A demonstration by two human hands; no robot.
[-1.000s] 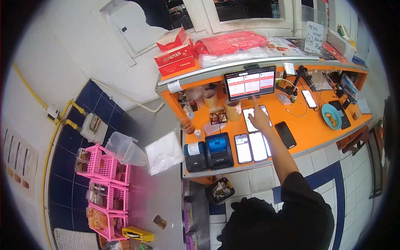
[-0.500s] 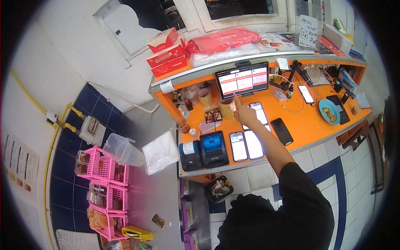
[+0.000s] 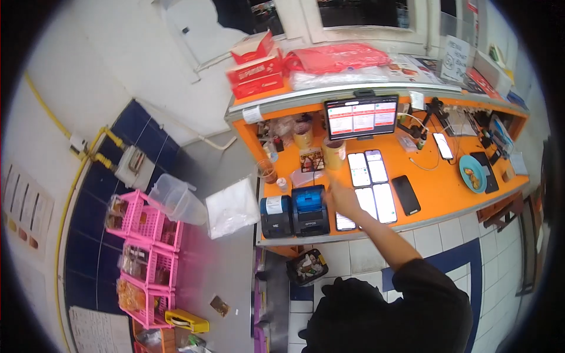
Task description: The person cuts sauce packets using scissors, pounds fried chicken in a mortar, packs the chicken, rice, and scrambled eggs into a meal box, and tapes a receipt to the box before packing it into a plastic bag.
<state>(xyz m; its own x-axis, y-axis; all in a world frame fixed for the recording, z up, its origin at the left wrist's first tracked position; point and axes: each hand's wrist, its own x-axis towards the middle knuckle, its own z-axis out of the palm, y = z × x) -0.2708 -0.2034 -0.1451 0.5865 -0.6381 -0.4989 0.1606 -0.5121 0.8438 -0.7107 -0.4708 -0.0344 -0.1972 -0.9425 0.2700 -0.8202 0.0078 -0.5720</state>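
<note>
counter [image 3: 447, 187]: orange | printer [image 3: 309, 216]: black, blue | bowl [image 3: 468, 161]: turquoise | baskets [image 3: 166, 263]: pink

Glossy plastic printer [image 3: 310, 219], smooth dark phone [image 3: 406, 195], matt cloth sleeve [image 3: 428, 287]

It's a food shop, judging by the counter [image 3: 444, 187], menu sign [image 3: 455, 57] (handwritten), red cartons [image 3: 255, 76] and printers [image 3: 311, 219].

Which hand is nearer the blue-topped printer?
Right, of what's visible: the right hand is just right of the blue-topped printer; the left hand is out of view.
</note>
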